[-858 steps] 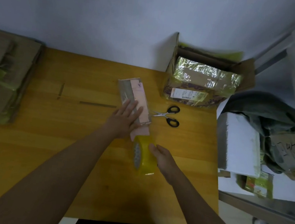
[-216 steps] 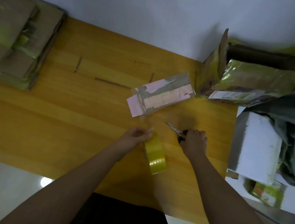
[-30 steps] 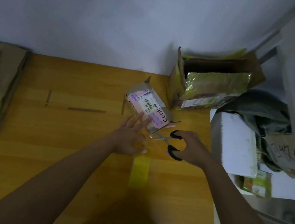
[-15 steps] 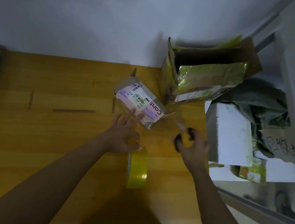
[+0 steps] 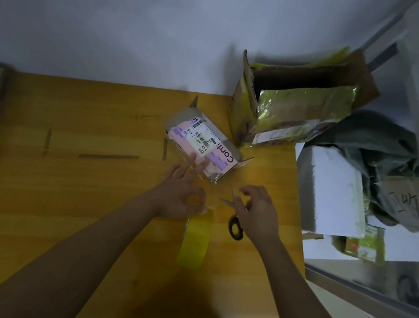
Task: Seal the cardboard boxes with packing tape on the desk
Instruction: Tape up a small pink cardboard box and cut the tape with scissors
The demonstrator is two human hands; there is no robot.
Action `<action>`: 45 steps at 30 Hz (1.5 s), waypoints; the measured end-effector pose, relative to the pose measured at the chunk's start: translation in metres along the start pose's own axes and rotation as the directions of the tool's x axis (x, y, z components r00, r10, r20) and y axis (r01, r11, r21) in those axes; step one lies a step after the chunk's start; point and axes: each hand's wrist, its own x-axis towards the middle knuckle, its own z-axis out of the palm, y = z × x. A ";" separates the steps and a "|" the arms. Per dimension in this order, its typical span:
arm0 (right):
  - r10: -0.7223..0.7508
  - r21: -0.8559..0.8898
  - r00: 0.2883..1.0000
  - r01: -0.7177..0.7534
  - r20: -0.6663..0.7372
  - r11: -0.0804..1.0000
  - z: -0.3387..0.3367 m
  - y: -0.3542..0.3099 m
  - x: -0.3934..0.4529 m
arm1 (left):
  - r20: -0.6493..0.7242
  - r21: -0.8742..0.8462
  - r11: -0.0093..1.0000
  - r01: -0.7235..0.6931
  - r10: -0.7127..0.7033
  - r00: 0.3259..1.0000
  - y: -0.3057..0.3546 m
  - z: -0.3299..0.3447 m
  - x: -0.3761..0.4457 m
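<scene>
Two hands busy: left grip [image 5: 183,195] pinches tape end by the box [image 5: 201,148], right grip [image 5: 254,212] half-curled over scissors [image 5: 235,220], cut's next probably.

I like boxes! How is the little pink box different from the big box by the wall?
The little pink box lies flat and low; the big box stands taller. The little one is closed with a barcode label on top; the big one gapes open, flap raised, with shiny yellowish tape. Both are cardboard, on the desk.
</scene>
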 end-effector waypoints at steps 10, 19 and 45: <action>0.222 0.382 0.975 -0.207 0.006 0.901 0.028 -0.051 0.043 | -0.015 -0.013 1.000 -0.022 0.022 1.000 -0.001 0.000 -0.002; -0.020 0.206 1.000 0.017 0.012 0.978 0.009 -0.044 0.041 | -0.021 -0.001 0.999 -0.033 0.032 0.999 -0.006 -0.003 -0.004; 0.053 -0.031 0.997 -0.054 -0.058 0.998 0.024 -0.029 0.062 | 0.022 0.036 0.999 -0.007 0.006 1.000 -0.004 -0.007 -0.004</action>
